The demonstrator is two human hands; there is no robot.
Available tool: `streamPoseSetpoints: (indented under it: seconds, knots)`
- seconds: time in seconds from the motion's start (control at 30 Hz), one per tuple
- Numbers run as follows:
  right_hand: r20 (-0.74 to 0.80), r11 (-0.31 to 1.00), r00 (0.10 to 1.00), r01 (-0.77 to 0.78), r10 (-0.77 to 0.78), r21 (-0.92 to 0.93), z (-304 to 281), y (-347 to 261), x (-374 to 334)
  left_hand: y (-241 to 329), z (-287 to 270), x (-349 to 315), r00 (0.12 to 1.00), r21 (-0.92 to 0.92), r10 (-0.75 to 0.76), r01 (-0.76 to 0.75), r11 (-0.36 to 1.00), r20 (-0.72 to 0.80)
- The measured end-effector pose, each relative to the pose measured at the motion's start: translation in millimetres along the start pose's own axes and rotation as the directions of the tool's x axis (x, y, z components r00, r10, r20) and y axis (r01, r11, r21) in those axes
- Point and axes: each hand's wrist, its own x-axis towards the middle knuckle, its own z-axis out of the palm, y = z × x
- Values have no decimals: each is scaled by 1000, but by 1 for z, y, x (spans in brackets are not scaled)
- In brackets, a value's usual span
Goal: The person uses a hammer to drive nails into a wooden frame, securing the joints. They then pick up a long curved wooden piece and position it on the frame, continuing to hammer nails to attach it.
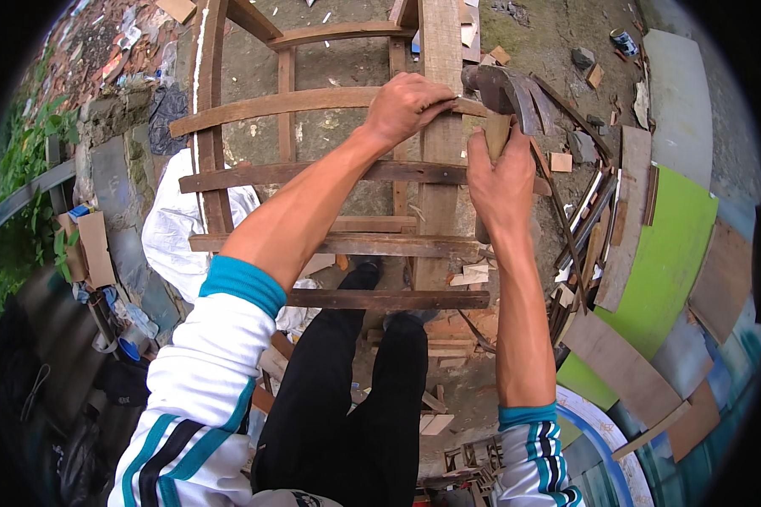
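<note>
My right hand (503,186) is wrapped round the wooden handle of a claw hammer (498,131), its metal head raised just right of the frame. Opposite it, my left hand (402,108) pinches at the right end of a curved wooden slat (292,103). Whatever is between those fingertips is too small to make out. That slat lies across two long wooden posts, the right post (440,63) running under my left fingers. Nearer to me, a dark slat (313,173) and further slats cross the same wooden frame.
My legs (338,406) stand at the frame's near end. A white sack (165,224) lies left of it. To the right are wood scraps, a green board (668,262) and a brown board (621,363). Rubble and litter cover the ground at far left.
</note>
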Motion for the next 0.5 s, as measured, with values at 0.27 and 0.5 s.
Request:
streamPoseSetpoints:
  seconds: [0.27,0.5]
  knots:
    - [28,1000,999,-31,31,5,-4,1,5,2,-2,0,1000,8,-5,5,1000,16]
    - [78,989,986,-145,145,-2,-7,1,6,-2,-1,0,1000,4,-6,5,1000,27]
